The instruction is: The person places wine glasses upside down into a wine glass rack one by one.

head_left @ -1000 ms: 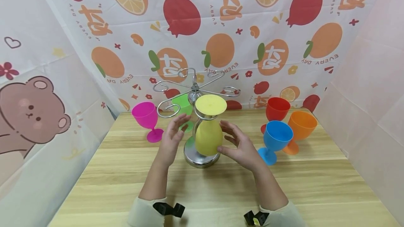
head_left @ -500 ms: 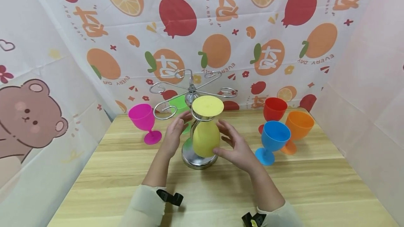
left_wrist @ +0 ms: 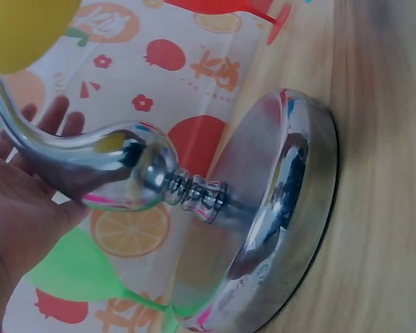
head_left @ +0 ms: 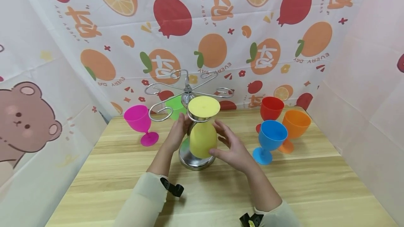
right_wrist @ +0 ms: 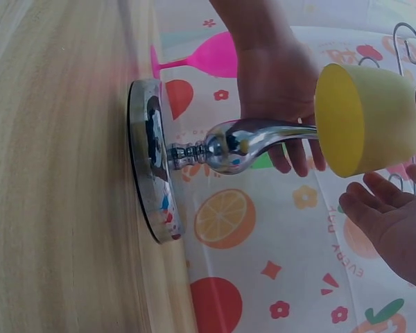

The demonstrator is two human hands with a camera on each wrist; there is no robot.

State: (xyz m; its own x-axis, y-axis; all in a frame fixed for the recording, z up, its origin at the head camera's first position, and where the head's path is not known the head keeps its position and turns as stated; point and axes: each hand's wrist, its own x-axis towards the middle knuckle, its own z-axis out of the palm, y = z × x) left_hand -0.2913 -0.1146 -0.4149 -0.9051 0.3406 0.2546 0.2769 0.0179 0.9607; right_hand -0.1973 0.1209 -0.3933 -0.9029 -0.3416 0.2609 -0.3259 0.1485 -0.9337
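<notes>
A yellow goblet (head_left: 203, 141) hangs upside down by its foot from one loop of a silver metal cup rack (head_left: 196, 161). My left hand (head_left: 177, 132) is at the rack's curved stem, its fingers reaching behind the metal in the left wrist view, with the thumb (left_wrist: 71, 211) close along the near side. Beside the goblet's bowl, on the right, is my right hand (head_left: 233, 148), fingers spread and thumb tip right at the bowl. In the right wrist view the goblet's open mouth (right_wrist: 341, 119) faces the table, and the right fingers (right_wrist: 374, 201) stand slightly off its side.
A magenta goblet (head_left: 137, 118) stands upright at left, and a green goblet (head_left: 175, 106) behind the rack. Red (head_left: 271, 108), orange (head_left: 296, 123) and blue goblets (head_left: 272, 135) stand grouped at right. The rack's other wire arms spread out above. A printed cloth backs the table.
My left hand has moved rightward, in to the rack's stem. The right hand keeps its place beside the yellow goblet. The whole head view has shifted slightly.
</notes>
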